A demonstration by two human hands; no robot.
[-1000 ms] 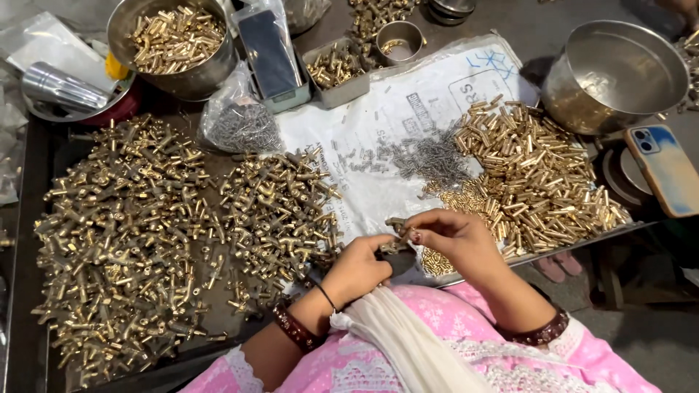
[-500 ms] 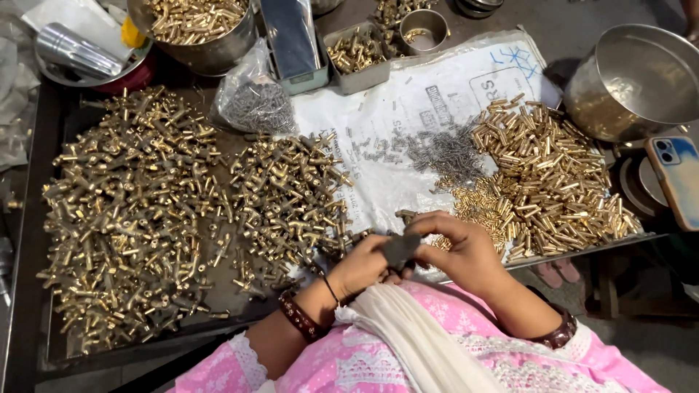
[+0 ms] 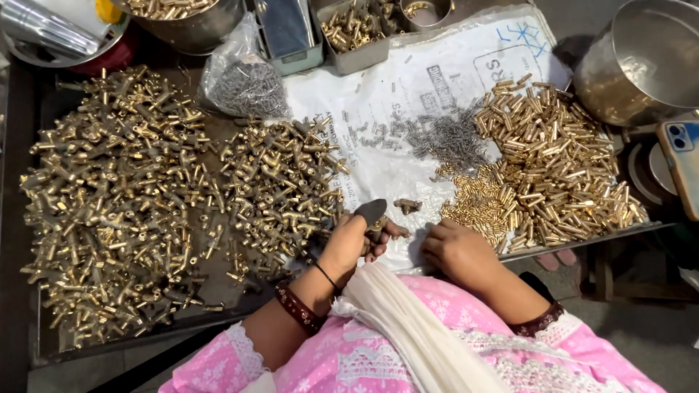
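At lower centre of the frame, near the front edge of the tabletop [image 3: 22, 218]:

Left hand [image 3: 354, 240]: fingers closed around a small brass fitting [image 3: 378, 231], with a dark grey thumb guard [image 3: 370, 211] showing at the top of the grip. Held just above the white printed sheet [image 3: 408, 109].

Right hand [image 3: 460, 251]: curled, knuckles up, resting on the sheet just right of the left hand, the two apart. Whether it holds anything cannot be told; the fingertips are hidden.

Loose brass piece [image 3: 408, 205]: lying on the sheet just above and between the two hands, touching neither.

Short brass pins, small heap [image 3: 477, 207]: directly above the right hand, near its knuckles.

Brass tubes, large heap [image 3: 561, 167]: centre right, well within reach of the right hand.

Small grey springs, scatter [image 3: 448, 142]: on the sheet, above the hands and apart from them.

T-shaped brass fittings, two heaps: one just left of the left hand [image 3: 280, 182], a larger one at far left [image 3: 116, 211].

Handling note, as a judgement: the fitting is small and smooth, so a firm pinch low on its body, with its open end turned toward the right hand, should serve best; small parts are best lifted one at a time from the edge of a heap, to avoid dragging neighbours off the sheet.
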